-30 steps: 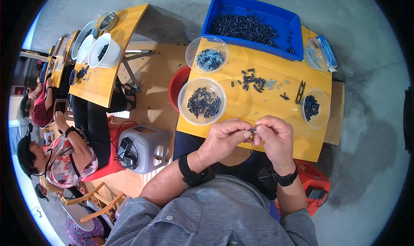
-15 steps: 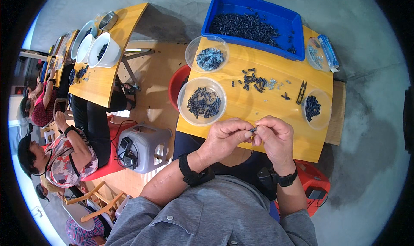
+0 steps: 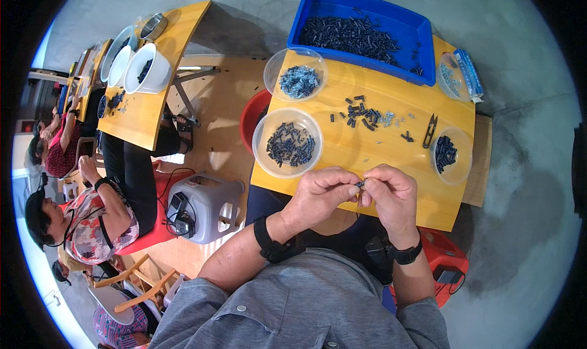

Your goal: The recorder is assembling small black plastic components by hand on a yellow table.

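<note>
At the table's near edge, my left hand (image 3: 323,193) and my right hand (image 3: 391,196) meet, fingertips pinched around one small dark plastic piece (image 3: 359,184). Its finer details are hidden by the fingers. Left of them, a clear round tub (image 3: 257,142) holds many dark pieces like it. Beyond my hands lies a loose pile of dark cylindrical pieces (image 3: 365,117), with small pale, clear-looking bits (image 3: 387,119) beside it. To the right are black thread snips (image 3: 430,131) and a clear tub (image 3: 463,168) of dark cylinders.
A large blue tray (image 3: 306,19) of dark pieces fills the table's far end. Nearby stand a clear tub of light-blue bits (image 3: 299,81), a smaller tub (image 3: 451,80) and a blue packet (image 3: 468,75). On the floor sits a red bucket (image 3: 252,118). Another person (image 3: 98,227) sits at the left table (image 3: 147,120).
The view has shifted slightly, so the table's things appear a little displaced. Both hands keep the same pinch on the small dark piece.
</note>
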Action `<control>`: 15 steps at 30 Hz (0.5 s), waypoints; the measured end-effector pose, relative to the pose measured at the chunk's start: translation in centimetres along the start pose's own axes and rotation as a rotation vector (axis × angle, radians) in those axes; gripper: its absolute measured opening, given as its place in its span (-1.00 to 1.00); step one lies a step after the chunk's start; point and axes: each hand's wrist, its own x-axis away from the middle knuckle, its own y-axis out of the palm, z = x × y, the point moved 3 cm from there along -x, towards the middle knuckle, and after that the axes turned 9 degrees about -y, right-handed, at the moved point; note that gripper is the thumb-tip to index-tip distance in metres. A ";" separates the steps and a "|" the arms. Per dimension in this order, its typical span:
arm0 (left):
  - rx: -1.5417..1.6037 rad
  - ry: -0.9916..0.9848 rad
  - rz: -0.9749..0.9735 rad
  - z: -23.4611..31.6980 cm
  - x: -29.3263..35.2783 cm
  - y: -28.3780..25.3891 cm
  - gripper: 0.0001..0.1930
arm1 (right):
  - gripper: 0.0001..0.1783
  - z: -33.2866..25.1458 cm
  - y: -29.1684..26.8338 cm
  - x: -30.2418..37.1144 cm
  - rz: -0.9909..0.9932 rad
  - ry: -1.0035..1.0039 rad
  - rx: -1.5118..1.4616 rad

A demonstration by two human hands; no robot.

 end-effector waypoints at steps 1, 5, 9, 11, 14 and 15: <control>0.007 0.006 0.003 0.1 0.0 0.0 -0.91 | -0.92 0.0 0.0 0.0 -0.002 0.003 0.002; 0.000 -0.010 -0.001 0.3 -0.1 0.0 -0.92 | -0.93 0.0 -0.2 -0.1 -0.021 -0.010 0.051; 0.003 -0.086 -0.027 0.0 -0.2 -0.1 -0.92 | -0.96 -0.6 -0.1 -0.4 -0.034 0.006 0.133; 0.011 -0.103 -0.035 -0.2 -0.3 -0.1 -0.91 | -0.97 -0.9 0.0 -0.5 -0.048 0.008 0.182; -0.010 -0.116 -0.029 -0.3 -0.4 0.0 -0.90 | -0.96 -1.3 0.4 -0.6 -0.032 -0.040 0.327; -0.006 -0.122 -0.025 -0.3 -0.5 0.0 -0.90 | -0.95 -1.5 0.4 -0.7 -0.044 -0.087 0.436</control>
